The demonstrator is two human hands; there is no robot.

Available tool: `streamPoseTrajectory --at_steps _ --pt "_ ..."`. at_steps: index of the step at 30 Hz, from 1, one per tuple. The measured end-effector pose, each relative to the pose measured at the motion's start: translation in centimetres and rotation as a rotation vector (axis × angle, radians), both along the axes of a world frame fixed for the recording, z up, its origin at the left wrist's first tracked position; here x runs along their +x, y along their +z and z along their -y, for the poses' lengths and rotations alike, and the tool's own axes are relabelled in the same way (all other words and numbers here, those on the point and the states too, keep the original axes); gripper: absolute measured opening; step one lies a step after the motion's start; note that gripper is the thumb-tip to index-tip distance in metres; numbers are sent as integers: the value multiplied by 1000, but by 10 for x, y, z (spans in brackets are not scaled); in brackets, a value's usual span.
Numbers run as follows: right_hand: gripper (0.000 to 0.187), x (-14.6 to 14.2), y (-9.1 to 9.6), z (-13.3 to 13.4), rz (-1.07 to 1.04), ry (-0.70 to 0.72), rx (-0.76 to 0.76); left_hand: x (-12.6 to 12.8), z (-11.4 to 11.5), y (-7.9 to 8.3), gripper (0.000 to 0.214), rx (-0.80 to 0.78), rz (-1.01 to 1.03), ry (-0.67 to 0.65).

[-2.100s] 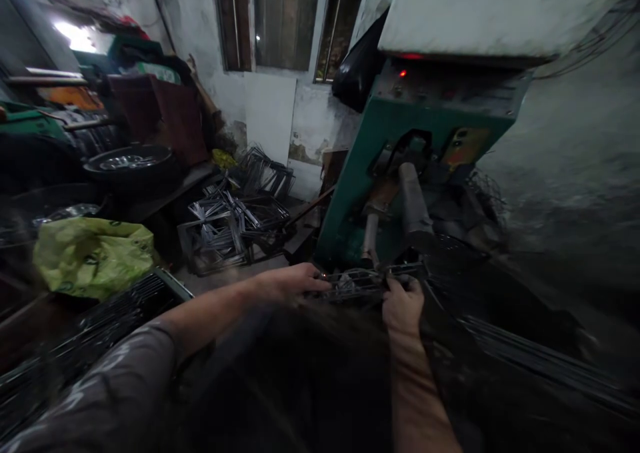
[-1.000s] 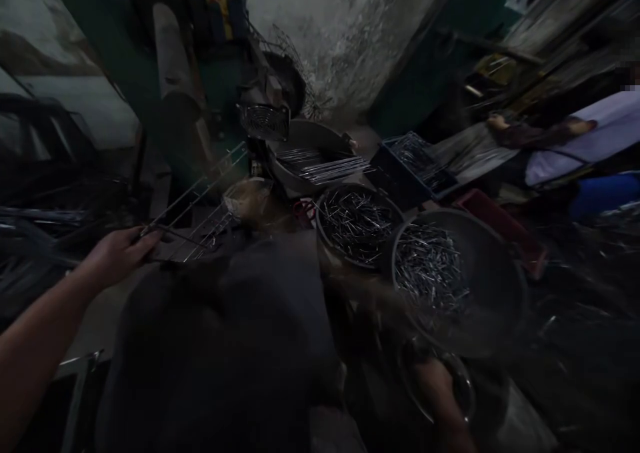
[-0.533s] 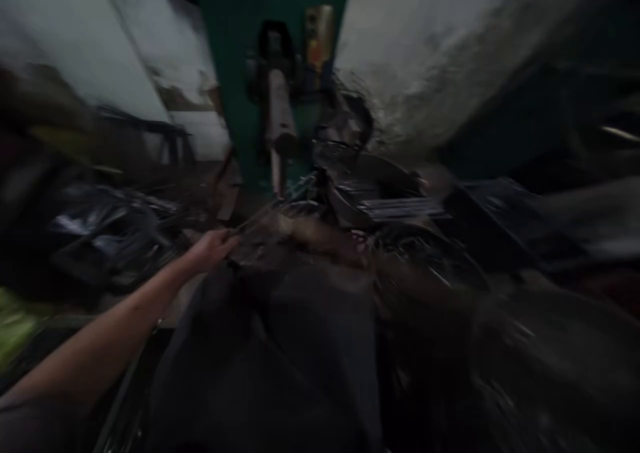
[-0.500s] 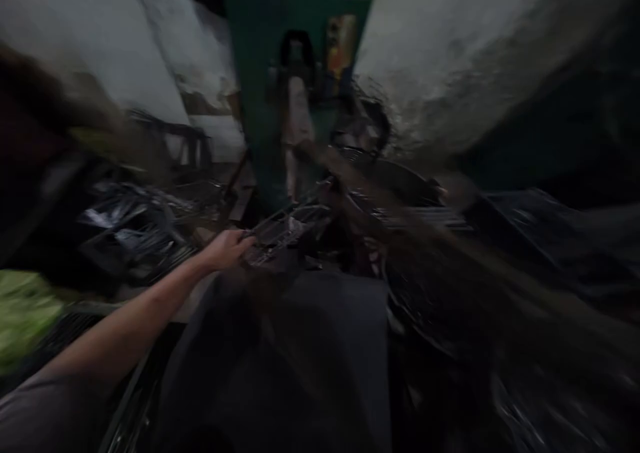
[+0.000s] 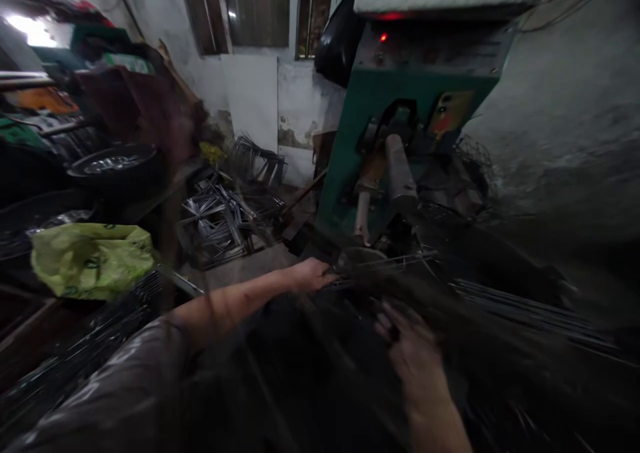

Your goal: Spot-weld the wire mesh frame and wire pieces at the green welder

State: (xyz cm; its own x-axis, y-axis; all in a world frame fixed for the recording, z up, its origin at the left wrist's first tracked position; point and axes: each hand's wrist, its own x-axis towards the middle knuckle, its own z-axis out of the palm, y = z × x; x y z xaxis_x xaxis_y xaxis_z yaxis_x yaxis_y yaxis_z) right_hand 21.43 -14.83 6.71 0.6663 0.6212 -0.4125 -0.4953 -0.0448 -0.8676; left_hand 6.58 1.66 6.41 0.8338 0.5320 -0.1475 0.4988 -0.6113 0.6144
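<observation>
My left hand (image 5: 313, 274) reaches forward and is closed on the near end of a thin metal wire frame (image 5: 395, 263). The frame stretches away to the right, just below the two thick arms (image 5: 401, 173) of a green machine (image 5: 340, 153). My right hand (image 5: 413, 343) is to the right of the left hand and lower, over a dark area. Its fingers point forward and are smeared by motion, so I cannot make out anything in them.
Bent wire pieces (image 5: 215, 216) lie heaped on the floor at left. A yellow-green plastic bag (image 5: 93, 260) rests near dark wire bundles (image 5: 95, 340). Long thin rods (image 5: 530, 310) lie at right. A phone (image 5: 450, 113) is on the machine front, below a red light (image 5: 383, 37).
The view has swung left and up, so the machine appears farther right. My left hand still grips the wire frame. My right hand now shows plainly at the lower right.
</observation>
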Motion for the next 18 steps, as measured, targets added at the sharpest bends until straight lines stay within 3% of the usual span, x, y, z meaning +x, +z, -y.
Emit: streamPoseTrajectory --at_steps 3,6,14,18 --pt "42 -14 -15 -48 -21 0 76 6 -1 -5 37 8 3 7" --pt "41 -22 -31 -70 20 -57 90 9 -3 -7 43 -22 20 13" --pt "40 -25 -39 -85 218 -149 225 12 -2 1 41 -62 61 33" --pt "39 -23 -43 -88 261 -174 268 14 -3 -4 39 -82 80 27"
